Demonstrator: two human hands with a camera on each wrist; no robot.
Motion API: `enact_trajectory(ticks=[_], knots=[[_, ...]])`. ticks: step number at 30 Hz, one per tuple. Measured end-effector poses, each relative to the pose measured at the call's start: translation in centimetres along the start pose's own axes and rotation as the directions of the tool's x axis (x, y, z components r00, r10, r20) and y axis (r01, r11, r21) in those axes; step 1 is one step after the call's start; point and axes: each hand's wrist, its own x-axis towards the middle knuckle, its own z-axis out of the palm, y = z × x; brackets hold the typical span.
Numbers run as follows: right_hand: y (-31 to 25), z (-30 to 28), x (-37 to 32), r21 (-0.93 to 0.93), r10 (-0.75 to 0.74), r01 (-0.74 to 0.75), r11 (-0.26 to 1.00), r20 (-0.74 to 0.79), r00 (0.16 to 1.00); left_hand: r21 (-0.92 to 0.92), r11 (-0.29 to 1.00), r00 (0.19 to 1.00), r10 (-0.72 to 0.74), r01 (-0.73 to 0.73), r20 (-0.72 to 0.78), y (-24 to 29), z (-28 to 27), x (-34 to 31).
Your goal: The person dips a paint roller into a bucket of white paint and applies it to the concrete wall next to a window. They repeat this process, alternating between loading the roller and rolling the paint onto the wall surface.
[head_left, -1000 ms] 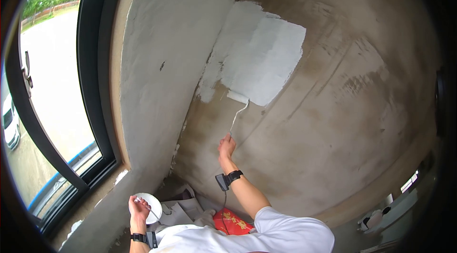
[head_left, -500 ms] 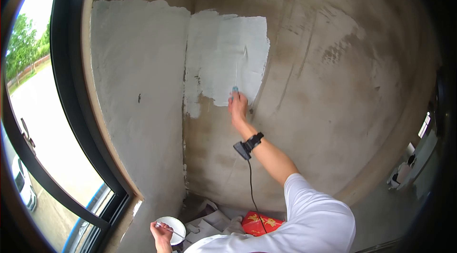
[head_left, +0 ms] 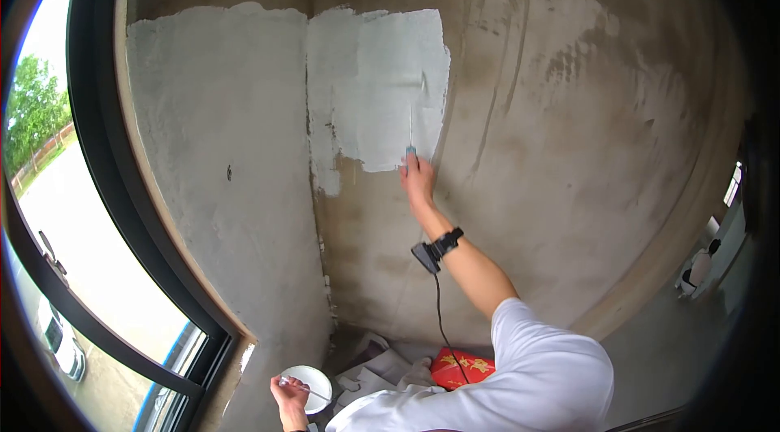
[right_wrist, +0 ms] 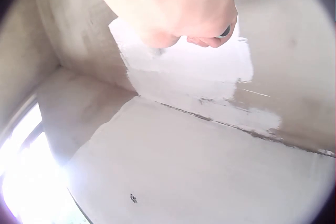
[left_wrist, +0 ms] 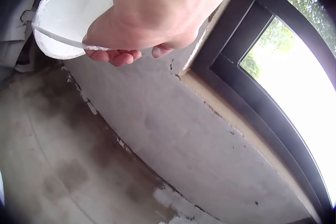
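Note:
My right hand (head_left: 418, 180) grips the handle of a paint roller (head_left: 411, 149), arm stretched up to the wall. Its thin metal rod runs upward, and the white roller head blends into the white painted patch (head_left: 390, 46) behind it. In the right wrist view the fingers hide the roller from sight. Low down on the left, my left hand (head_left: 290, 399) holds a white bucket (left_wrist: 79, 6) by its bail handle (left_wrist: 60, 38). The fingers curl round that band, and the bucket's pale inside faces upward.
A dark-framed window (head_left: 101, 156) stands at the left beside a grey-white coated wall (head_left: 219, 115). Bare brownish wall (head_left: 561, 188) spreads rightward from the patch. Grey sheets (head_left: 378, 371) and a red box (head_left: 459, 369) lie on the floor below. A cable (head_left: 441, 310) hangs from my right wrist.
The roller has gone from the patch's lower edge up onto its right part, with my right arm reaching higher. My view has turned upright; the left hand still holds the bucket.

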Motion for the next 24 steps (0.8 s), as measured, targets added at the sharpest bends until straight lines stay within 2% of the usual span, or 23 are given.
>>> enact_trajectory(ticks=[4,9,14,16,19,20,23,24], knots=[[5.4,-2.6,-4.9,0.006,0.109,-0.109,0.994,-0.033,0.994,0.017,1.000,0.997,0.017,-0.016,-0.073,0.0,0.9,-0.5],[11.0,-5.2,-10.6,-0.052,0.247,-0.249,0.967,-0.035,0.968,0.092,0.996,0.998,0.006,-0.001,-0.063,-0.6,3.2,-1.8],[16.1,-7.0,-14.7,-0.006,0.366,-0.367,0.930,-0.057,0.929,0.126,0.992,1.000,-0.007,0.004,0.027,-0.9,4.1,-2.3],[17.8,-7.7,-16.1,-0.073,0.370,-0.375,0.924,-0.067,0.927,0.135,0.991,0.998,-0.016,0.008,0.054,-0.8,4.5,-2.4],[20.1,-9.1,-17.6,-0.068,0.388,-0.391,0.918,-0.056,0.920,0.133,0.991,0.998,-0.043,0.036,0.050,-1.0,6.1,-3.1],[19.4,-9.2,-18.4,-0.027,0.428,-0.432,0.901,-0.090,0.899,0.147,0.988,0.997,-0.047,0.037,0.067,-1.0,6.4,-2.8],[18.5,-10.8,-21.7,-0.131,0.563,-0.559,0.819,-0.013,0.827,0.245,0.968,0.982,-0.095,0.053,0.164,-1.1,7.1,-1.9],[18.5,-11.5,-23.2,-0.207,0.626,-0.601,0.772,0.084,0.775,0.290,0.955,0.972,-0.122,0.060,0.199,-1.1,7.4,-1.7]])
